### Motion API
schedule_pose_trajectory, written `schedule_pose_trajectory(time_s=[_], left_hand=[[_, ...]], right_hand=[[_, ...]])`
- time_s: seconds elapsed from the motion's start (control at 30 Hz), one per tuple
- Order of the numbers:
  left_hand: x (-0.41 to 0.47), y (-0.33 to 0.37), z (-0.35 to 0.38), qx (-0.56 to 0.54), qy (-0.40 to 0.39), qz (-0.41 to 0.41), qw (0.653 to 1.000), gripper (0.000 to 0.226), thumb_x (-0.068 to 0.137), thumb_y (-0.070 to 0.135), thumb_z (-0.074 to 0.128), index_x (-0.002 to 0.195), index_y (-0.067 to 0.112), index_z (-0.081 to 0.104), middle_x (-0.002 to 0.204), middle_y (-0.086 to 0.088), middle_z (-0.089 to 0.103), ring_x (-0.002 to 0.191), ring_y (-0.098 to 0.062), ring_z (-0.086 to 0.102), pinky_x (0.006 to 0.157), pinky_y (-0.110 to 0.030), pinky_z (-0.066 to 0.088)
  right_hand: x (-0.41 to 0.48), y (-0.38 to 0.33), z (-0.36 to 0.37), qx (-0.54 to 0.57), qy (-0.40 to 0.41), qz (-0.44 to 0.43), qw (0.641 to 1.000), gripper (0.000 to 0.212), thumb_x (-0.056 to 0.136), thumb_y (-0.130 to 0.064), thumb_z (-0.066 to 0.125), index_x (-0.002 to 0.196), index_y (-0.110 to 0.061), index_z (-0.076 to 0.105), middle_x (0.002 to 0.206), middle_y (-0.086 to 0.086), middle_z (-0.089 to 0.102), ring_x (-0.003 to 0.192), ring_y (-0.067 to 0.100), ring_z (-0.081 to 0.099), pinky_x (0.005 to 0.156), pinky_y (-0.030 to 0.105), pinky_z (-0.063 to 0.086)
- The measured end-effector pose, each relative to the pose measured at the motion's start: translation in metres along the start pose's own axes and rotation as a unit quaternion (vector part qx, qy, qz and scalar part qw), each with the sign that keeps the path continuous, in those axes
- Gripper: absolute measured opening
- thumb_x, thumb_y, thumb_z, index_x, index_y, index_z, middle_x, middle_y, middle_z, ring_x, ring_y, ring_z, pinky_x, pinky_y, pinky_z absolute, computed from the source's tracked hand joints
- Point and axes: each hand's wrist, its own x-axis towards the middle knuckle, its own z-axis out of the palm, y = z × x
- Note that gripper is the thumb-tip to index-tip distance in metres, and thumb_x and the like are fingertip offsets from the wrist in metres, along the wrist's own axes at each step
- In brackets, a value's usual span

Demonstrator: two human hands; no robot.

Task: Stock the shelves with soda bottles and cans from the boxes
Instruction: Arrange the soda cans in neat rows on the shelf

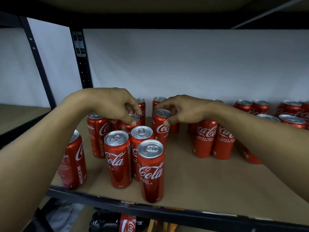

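Observation:
Several tall red Coca-Cola cans stand on the brown shelf board (197, 178). My left hand (115, 104) reaches over the left group, and its curled fingers grip the rim of a can in the middle row (129, 125). My right hand (182, 109) comes in from the right, thumb and fingers pinching the top of another upright can (159, 129). In front of these stand three more cans, the nearest (151, 171) close to the shelf's front edge. A second cluster of cans (214, 139) stands under my right forearm.
The black metal front rail (117, 200) runs along the shelf edge, and a black upright post (82, 59) rises at the back left. More cans (291, 111) line the back right. Dark soda bottles (117, 221) lie on the level below. A white wall lies behind.

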Motion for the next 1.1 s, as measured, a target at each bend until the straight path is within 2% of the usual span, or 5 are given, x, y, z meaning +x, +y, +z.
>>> schedule_pose_trajectory(time_s=[0.37,0.5,0.67,0.93,1.1], left_hand=[[0.010,0.012,-0.007,0.012,-0.037,-0.014,0.999,0.047,0.084,0.041,0.078,0.128,0.038,0.062,0.113,0.020,0.068,0.099,0.000,0.062,0.076,-0.020,0.045],[0.003,0.009,-0.008,0.034,-0.085,-0.040,0.995,0.058,0.082,0.027,0.082,0.132,0.043,0.057,0.117,0.021,0.062,0.107,-0.010,0.063,0.083,-0.031,0.054],[0.005,0.011,0.003,0.108,-0.037,-0.008,0.993,0.058,0.081,0.031,0.082,0.130,0.048,0.056,0.131,0.016,0.056,0.119,-0.014,0.056,0.096,-0.040,0.054],[0.017,0.016,0.005,0.041,-0.003,0.054,0.998,0.045,0.088,0.036,0.076,0.130,0.038,0.061,0.119,0.015,0.067,0.100,-0.002,0.063,0.075,-0.016,0.047],[0.035,0.027,0.006,0.013,0.025,0.062,0.998,0.050,0.086,0.037,0.077,0.133,0.031,0.061,0.119,0.010,0.068,0.098,-0.006,0.064,0.089,-0.031,0.055]], right_hand=[[-0.024,0.010,-0.026,-0.109,-0.037,0.062,0.991,0.058,0.084,-0.040,0.079,0.138,-0.032,0.058,0.134,-0.008,0.063,0.112,0.014,0.062,0.100,0.040,0.052],[-0.021,0.012,-0.026,-0.085,-0.043,0.051,0.994,0.062,0.085,-0.036,0.079,0.141,-0.035,0.053,0.136,-0.010,0.058,0.118,0.015,0.059,0.101,0.040,0.052],[-0.020,0.011,-0.026,-0.058,-0.063,0.024,0.996,0.054,0.087,-0.038,0.077,0.137,-0.045,0.058,0.139,-0.015,0.055,0.112,0.011,0.061,0.095,0.034,0.051],[-0.007,0.020,-0.033,-0.165,-0.017,0.086,0.982,0.058,0.078,-0.064,0.074,0.123,-0.029,0.068,0.121,-0.007,0.065,0.102,0.014,0.059,0.081,0.030,0.047],[-0.008,0.025,-0.033,-0.143,-0.010,0.094,0.985,0.070,0.071,-0.069,0.077,0.128,-0.031,0.065,0.127,-0.007,0.063,0.105,0.014,0.057,0.087,0.032,0.049]])
